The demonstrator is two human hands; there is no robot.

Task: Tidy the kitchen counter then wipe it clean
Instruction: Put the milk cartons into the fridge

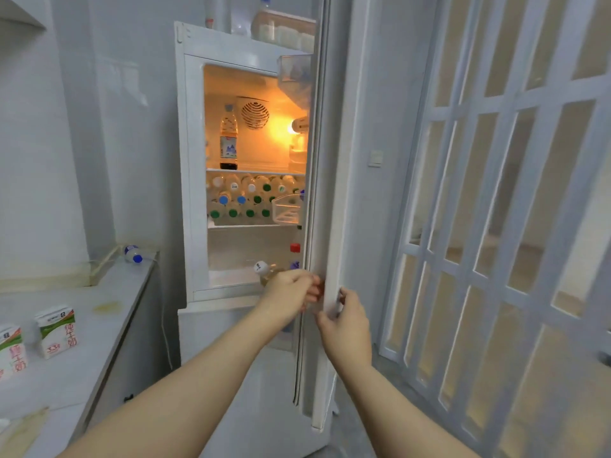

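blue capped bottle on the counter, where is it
Head view, left: the bottle lies on its side at the counter's far end, just left of the fridge.

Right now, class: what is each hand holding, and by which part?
The left hand grips a white-capped bottle by its body; the right hand holds the fridge door by its outer edge, low down.

The left hand [291, 294] and right hand [347, 325] are bare, forearms [198, 375] likewise bare.

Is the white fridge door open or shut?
Open. The white fridge door stands swung out edge-on, exposing the lit shelves; the right hand grips its edge.
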